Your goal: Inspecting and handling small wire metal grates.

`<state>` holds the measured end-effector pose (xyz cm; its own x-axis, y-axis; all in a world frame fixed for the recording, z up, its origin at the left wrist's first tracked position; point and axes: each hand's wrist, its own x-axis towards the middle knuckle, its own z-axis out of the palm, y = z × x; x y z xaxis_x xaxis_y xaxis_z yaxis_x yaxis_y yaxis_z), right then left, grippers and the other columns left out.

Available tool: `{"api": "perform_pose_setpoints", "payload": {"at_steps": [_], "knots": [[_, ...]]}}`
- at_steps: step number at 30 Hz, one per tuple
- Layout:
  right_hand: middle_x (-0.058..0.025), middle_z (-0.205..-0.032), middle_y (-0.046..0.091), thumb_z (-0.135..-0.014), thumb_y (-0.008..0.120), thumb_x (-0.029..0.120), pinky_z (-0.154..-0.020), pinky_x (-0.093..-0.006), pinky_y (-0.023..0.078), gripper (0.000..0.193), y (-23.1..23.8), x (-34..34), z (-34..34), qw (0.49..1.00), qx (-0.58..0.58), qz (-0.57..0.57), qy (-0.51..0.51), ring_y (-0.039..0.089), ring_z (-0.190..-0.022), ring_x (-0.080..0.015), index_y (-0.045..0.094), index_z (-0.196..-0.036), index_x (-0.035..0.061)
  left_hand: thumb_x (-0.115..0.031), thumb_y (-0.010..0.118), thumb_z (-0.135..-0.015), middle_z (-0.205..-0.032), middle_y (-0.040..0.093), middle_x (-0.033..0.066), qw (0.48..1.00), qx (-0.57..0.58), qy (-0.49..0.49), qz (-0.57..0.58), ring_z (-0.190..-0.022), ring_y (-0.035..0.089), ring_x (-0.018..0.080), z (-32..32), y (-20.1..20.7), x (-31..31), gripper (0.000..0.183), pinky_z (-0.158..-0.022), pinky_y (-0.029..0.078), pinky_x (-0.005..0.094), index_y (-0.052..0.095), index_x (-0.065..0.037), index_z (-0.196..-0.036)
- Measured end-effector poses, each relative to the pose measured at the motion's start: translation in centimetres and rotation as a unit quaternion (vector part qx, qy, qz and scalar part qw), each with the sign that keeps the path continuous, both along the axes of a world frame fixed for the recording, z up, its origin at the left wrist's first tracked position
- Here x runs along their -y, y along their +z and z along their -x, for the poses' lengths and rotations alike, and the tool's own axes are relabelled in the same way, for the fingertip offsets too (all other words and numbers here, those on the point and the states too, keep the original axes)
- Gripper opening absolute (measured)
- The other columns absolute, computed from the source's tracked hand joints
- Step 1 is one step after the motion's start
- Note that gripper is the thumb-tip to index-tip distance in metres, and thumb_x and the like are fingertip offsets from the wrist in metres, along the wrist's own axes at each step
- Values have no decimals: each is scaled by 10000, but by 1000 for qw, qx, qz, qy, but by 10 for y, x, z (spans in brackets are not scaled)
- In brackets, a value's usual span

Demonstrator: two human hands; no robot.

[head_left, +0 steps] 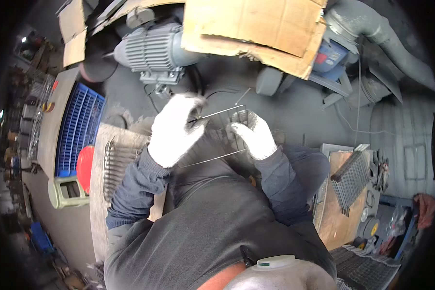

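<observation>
A thin bent metal rod (221,112), shaped like an open U-frame, spans the space between my hands above my lap. My left hand (176,130), in a white glove and blurred by motion, closes around one end of its upper arm. The fingers of my right hand (251,133), gloved in white with a grey, dirty palm side, curl around the rod's bent side. Its lower arm runs back toward my left sleeve. To my left, a row of similar bent rods (118,166) lies on a wooden board (99,212). Another stack of rods (350,180) rests on a board (336,232) at my right.
Ahead stands a grey motor (150,48) with a dark wheel (99,65) on its left. Cardboard sheets (256,24) cover the machine's top. A grey duct (396,48) bends down at the far right. A blue crate (79,128) and a beige stool (67,192) are at the left.
</observation>
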<state>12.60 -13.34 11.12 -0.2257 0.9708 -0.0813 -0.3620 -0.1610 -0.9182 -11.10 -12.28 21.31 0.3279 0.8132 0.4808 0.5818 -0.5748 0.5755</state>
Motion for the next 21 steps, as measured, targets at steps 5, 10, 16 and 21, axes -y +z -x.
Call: {"api": "perform_pose_setpoints", "payload": {"at_steps": [5,10,16,21], "knots": [[-44,-945,715,-1051,628,89,-691,-277,514,77,-59,-14,-73,981,-5,32,-192,660,-762,-143,633,-1126,74,-212,867,-865,-1307,646,217,956,43,182,228,-1216,646,348,3,-100,-43,762,-1077,515,440,489,20,-1484],[-52,-1034,711,-1042,666,99,-751,-299,552,177,-97,-20,-142,965,68,11,-253,667,-849,-141,645,-1211,51,-191,790,-978,-982,716,67,775,378,-77,501,-836,689,128,-80,-189,-79,365,-743,552,282,580,3,-1205],[-96,-1140,719,-1009,717,85,-877,-349,580,305,-84,-14,-188,938,110,102,-313,682,-1021,-177,636,-1280,-29,-158,766,-995,-783,661,35,785,370,-92,489,-640,585,97,-155,-203,-92,207,-598,483,274,595,-45,-1032],[-99,-1129,724,-999,724,65,-900,-327,547,264,-82,-31,-145,930,144,68,-333,671,-984,-170,653,-1232,-36,-127,715,-1012,-841,655,30,858,300,-19,417,-689,638,107,-123,-222,-99,155,-622,544,289,588,-42,-1037]]}}
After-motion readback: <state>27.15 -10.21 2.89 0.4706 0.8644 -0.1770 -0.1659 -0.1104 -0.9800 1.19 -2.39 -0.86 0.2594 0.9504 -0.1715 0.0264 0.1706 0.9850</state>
